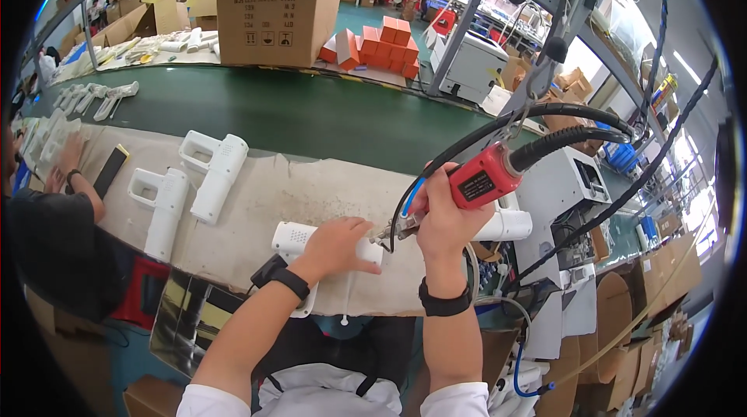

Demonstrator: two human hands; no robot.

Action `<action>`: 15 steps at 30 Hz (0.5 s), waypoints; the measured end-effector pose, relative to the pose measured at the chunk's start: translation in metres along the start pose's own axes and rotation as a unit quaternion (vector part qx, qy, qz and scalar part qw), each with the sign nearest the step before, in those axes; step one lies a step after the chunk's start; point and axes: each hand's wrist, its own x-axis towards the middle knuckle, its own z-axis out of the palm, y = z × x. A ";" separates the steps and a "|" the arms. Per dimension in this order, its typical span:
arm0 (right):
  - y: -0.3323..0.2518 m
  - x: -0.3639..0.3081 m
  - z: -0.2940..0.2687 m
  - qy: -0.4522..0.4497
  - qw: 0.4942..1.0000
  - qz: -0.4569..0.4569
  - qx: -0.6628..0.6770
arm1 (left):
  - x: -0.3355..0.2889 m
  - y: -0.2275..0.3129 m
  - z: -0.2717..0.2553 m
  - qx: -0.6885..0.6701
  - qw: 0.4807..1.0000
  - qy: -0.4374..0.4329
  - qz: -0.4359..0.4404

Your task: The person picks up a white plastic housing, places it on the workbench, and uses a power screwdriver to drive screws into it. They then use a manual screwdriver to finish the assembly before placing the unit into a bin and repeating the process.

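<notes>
My left hand (336, 247) lies over a white gun-shaped plastic housing (291, 236), pressing it against the bench with the fingers bent round it. Small holes dot the housing's left end. A thin white cord with a small plug (345, 320) hangs off the bench's front edge. In my right hand (445, 219) is a red power screwdriver (484, 177), suspended from a metal hook, with a black cable and hose. Its metal nose points left, close to the housing's right end; whether the tip touches it I cannot tell. Another white housing (510, 226) lies right of my right hand.
Two more white housings (220, 180) lie on the cardboard-covered bench (257, 254) to the left. A co-worker's hands (71, 154) handle white parts at far left. Beyond runs a green conveyor belt (296, 110); a large carton (280, 8) and orange boxes (389, 47) stand behind it.
</notes>
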 end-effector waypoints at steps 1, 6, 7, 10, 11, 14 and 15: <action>0.005 0.002 -0.003 -0.005 1.000 0.004 -0.002 | 0.002 0.001 0.001 0.079 0.994 -0.069 -0.002; 0.022 0.000 -0.008 -0.007 1.000 0.003 -0.029 | 0.002 0.007 0.006 0.184 0.971 -0.148 -0.037; 0.025 0.000 -0.007 -0.007 1.000 0.021 -0.021 | 0.003 0.006 0.005 0.191 0.967 -0.161 -0.045; 0.032 0.000 -0.006 -0.012 0.999 0.024 -0.019 | 0.007 0.011 0.000 0.208 0.955 -0.201 -0.065; 0.034 0.000 -0.006 -0.012 0.999 0.024 -0.020 | 0.009 0.013 -0.002 0.217 0.946 -0.229 -0.075; 0.046 -0.001 -0.010 -0.028 0.997 0.023 -0.065 | 0.011 0.017 -0.005 0.238 0.935 -0.252 -0.073; 0.058 -0.002 -0.011 -0.028 0.997 0.010 -0.072 | 0.011 0.017 -0.004 0.238 0.935 -0.252 -0.073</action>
